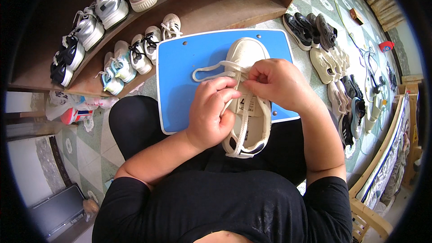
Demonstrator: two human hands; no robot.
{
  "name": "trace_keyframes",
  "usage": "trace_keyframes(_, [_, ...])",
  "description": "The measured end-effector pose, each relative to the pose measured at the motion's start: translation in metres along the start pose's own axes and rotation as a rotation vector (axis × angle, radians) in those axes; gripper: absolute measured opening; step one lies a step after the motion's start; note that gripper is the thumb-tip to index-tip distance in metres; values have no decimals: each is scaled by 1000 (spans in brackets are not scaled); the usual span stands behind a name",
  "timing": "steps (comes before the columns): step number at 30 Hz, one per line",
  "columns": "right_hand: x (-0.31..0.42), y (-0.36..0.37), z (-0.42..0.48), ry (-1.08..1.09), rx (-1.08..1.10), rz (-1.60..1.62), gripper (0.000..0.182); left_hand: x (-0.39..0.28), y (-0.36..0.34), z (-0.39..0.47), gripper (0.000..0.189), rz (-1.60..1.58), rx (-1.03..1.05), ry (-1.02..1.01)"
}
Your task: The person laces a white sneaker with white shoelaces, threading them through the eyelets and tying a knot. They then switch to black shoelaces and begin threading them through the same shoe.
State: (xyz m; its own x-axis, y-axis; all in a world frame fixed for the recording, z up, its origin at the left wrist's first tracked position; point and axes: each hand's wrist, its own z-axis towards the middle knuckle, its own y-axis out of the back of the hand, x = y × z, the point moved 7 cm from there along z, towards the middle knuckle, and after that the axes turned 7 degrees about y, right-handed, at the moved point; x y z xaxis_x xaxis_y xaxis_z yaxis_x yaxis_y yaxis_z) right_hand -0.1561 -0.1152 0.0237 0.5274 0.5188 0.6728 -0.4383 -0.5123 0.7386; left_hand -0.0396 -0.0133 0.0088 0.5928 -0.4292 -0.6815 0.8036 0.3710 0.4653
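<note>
A cream sneaker (248, 52) lies with its toe pointing away from me on a small blue table (175, 108) with a white rim; its heel reaches past the near edge. My left hand (214, 111) is at the left side of the shoe's opening, fingers curled around part of the white shoelace (209, 68). On the right side of the lacing, my right hand (280, 81) pinches at the lace near the upper eyelets; its fingertips partly hide what they hold. One lace loop lies out to the left on the blue top, and another length runs down over the tongue to the heel.
A wooden shelf (216, 10) at the upper left holds several sneakers, silver, pink, black and white. More pairs of shoes (324, 64) stand on the tiled floor at the right, near tangled cables (371, 64). Plastic bags (60, 103) lie at the left, and a wooden bed frame (374, 212) is at lower right.
</note>
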Motion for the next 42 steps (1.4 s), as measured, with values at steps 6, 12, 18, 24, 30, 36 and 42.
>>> trace_keyframes(6, [17,-3,-2,257,-132,-201,17,-4,-1,5,33,61,56,-66])
trace_keyframes(12, [34,29,-22,500,-220,101,6,-4,1,6,28,80,46,15])
trace_keyframes(18, [19,54,-25,469,-92,-16,11,0,0,1,27,38,10,24])
trace_keyframes(24, [23,11,-11,335,-212,-252,18,1,-1,0,29,11,12,38])
trace_keyframes(30, [29,-10,-5,427,-256,-389,13,2,-1,0,29,41,10,31])
trace_keyframes(36, [38,34,-26,632,-107,214,8,5,3,-2,30,20,-4,81])
trace_keyframes(42, [17,49,-21,366,-214,116,13,6,-1,-1,31,-8,11,60])
